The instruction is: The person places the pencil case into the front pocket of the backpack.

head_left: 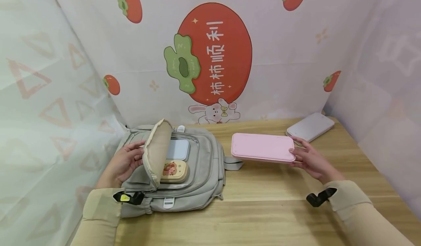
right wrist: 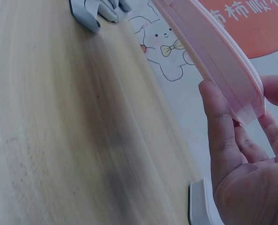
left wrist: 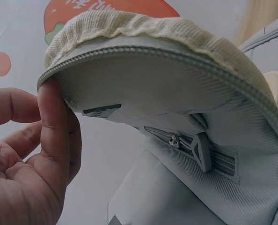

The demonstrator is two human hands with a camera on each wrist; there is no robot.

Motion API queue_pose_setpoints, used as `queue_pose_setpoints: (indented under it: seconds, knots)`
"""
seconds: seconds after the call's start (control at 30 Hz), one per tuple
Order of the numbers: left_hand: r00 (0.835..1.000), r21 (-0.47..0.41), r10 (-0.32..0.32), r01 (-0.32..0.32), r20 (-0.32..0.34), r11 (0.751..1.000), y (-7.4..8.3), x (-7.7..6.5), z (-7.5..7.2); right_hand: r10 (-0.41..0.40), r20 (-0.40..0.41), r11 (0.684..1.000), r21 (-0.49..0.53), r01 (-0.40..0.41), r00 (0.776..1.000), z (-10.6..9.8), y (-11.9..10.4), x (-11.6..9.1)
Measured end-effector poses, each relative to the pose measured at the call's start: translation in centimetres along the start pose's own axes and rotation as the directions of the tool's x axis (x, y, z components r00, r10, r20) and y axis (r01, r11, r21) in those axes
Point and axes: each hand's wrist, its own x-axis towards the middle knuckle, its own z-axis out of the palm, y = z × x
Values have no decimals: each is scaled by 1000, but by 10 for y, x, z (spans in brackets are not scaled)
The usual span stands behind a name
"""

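On its back lies a grey backpack (head_left: 210, 158) with its front pocket flap (head_left: 156, 151) raised, showing the cream lining. My left hand (head_left: 126, 165) touches the flap's outer side near its zipped edge; in the left wrist view, a fingertip (left wrist: 50, 93) meets the zip. Inside the pocket sit a light blue case (head_left: 178, 150) and a cream case with a printed picture (head_left: 174, 171), both partly hidden by the flap. My right hand (head_left: 310, 160) holds a flat pink case (head_left: 263, 147) by its right end, lifted above the table. Fingers lie on both sides of it.
A pale lilac-white case (head_left: 310, 127) lies at the back right of the wooden table (head_left: 263, 216). A grey strap loop (head_left: 232, 163) sticks out from the backpack's right side. Patterned cloth walls (head_left: 279, 85) close off the back and sides.
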Motion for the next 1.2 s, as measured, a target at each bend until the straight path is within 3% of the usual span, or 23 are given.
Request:
queue_pose_setpoints:
  seconds: [0.53, 1.2]
  knots:
    - [1000, 6, 2, -2, -17, 1000, -1, 0, 0, 34, -37, 999, -6, -34, 999, 15, 2, 11]
    - [1000, -28, 12, -12, 12, 1000, 0, 0, 0, -4, -19, 999, -55, 3, 1000, 38, 3, 20]
